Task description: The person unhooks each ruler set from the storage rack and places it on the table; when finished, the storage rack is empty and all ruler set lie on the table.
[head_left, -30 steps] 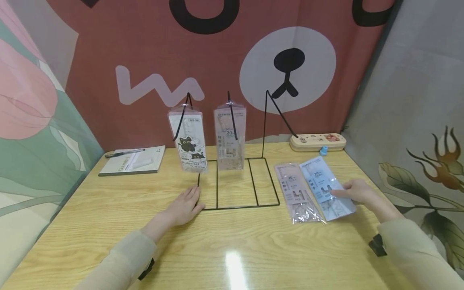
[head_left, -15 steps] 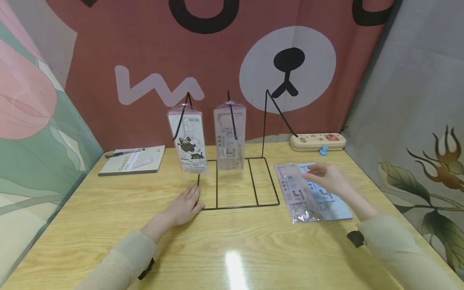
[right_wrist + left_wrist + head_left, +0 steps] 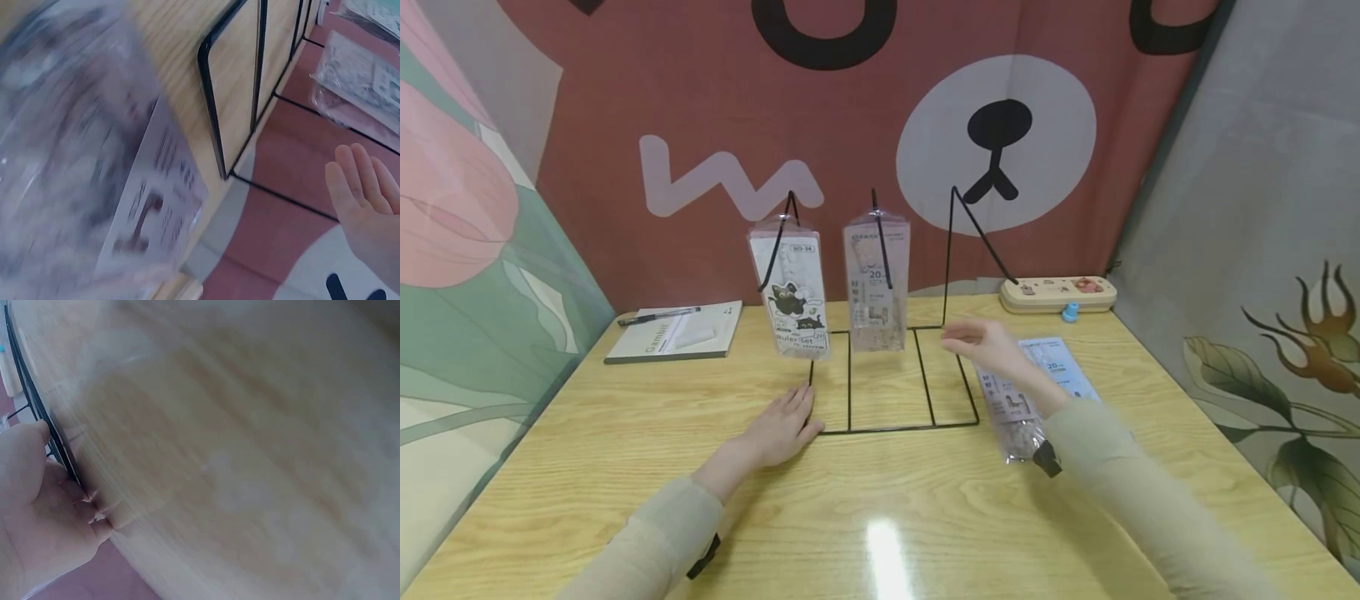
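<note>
My left hand (image 3: 781, 425) rests on the table at the front left corner of a black wire rack (image 3: 895, 429), fingertips at the frame, as the left wrist view (image 3: 53, 519) also shows. My right hand (image 3: 988, 343) hovers over the rack's right side with nothing between its extended fingers (image 3: 353, 178). From the left hook hangs a white ruler set pack (image 3: 797, 292) with black cats. A pinkish ruler pack (image 3: 877, 283) hangs from the middle hook. On the table a pink ruler pack (image 3: 1011, 408) and a blue ruler pack (image 3: 1067, 367) lie partly hidden by my right arm.
A notebook (image 3: 715, 329) with a pen (image 3: 658, 317) and a white eraser-like piece (image 3: 695, 336) lies at the back left. Behind the packs are a cream pencil case (image 3: 1052, 293) and a small blue item (image 3: 1070, 312). The right hook (image 3: 985, 236) bears no pack.
My right hand has let go of the blue ruler pack and moved left, over the pink pack, to the rack's right side. My left hand has stayed in place.
</note>
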Demonstrator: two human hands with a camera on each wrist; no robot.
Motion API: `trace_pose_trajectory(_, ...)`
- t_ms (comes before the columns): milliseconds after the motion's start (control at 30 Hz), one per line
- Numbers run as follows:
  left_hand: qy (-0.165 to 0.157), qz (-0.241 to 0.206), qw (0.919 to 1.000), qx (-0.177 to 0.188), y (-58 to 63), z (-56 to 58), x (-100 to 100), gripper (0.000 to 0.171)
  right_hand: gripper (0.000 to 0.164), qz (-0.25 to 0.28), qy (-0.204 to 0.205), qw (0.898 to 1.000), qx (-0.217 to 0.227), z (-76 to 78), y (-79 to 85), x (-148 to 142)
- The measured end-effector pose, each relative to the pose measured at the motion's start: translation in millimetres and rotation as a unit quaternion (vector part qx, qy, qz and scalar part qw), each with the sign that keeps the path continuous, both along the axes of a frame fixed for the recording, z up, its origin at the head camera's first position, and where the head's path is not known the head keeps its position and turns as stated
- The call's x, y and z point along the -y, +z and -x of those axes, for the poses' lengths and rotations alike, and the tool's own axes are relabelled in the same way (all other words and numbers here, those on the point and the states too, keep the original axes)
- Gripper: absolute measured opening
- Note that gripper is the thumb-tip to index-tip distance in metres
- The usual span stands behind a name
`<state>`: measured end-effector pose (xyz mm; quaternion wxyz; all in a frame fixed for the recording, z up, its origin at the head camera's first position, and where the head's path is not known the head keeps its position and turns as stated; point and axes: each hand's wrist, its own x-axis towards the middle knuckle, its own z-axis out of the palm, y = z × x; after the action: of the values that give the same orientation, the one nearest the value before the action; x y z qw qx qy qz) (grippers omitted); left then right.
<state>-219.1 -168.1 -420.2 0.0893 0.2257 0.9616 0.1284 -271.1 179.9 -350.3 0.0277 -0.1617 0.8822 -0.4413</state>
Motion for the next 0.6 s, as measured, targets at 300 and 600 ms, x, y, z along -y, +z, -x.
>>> trace_pose_trajectory(300,-0.003,0.004,1.0,-0.004,3.1,-1.9,-1.4,0.063,0.047,0.026,0.019,0.999,0.006,20.7,-8.7,38.4)
trace_pose_trajectory(600,-0.005,0.002,1.0,-0.006,2.3,-2.0,-1.3,0.063,0.052,0.031,-0.004,0.998,0.062,33.9,-9.2,64.8)
